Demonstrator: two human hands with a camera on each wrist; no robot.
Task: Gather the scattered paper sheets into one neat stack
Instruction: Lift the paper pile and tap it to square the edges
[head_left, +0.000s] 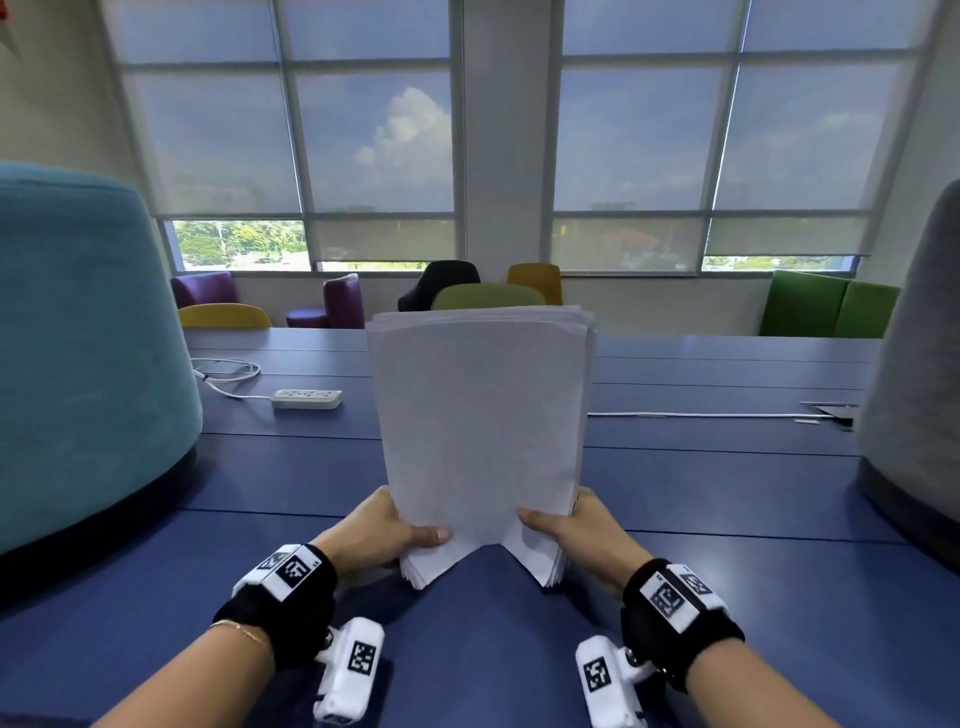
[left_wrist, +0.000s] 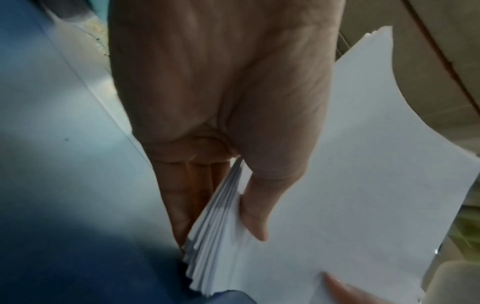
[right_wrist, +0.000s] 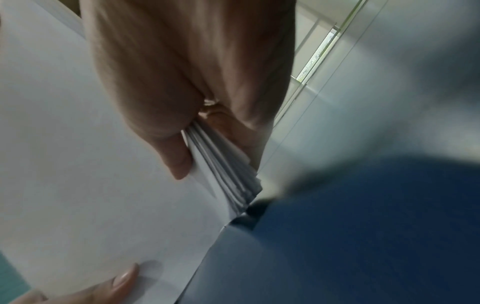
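Observation:
A stack of white paper sheets (head_left: 480, 415) stands upright over the blue table (head_left: 727, 519), held at its lower corners. My left hand (head_left: 384, 530) grips the lower left corner, thumb on the front sheet and fingers behind. My right hand (head_left: 576, 535) grips the lower right corner the same way. The bottom edge bows upward in the middle. In the left wrist view the stack (left_wrist: 350, 185) shows fanned sheet edges under my left thumb (left_wrist: 255, 222). In the right wrist view the stack (right_wrist: 91, 174) shows similar layered edges beside my right thumb (right_wrist: 179, 162).
A white power strip (head_left: 306, 399) with its cable lies on the table at the left. A white cable (head_left: 701, 414) runs to a floor-box opening at the right. A teal seat back (head_left: 88, 338) rises at the left, a grey one (head_left: 914, 364) at the right.

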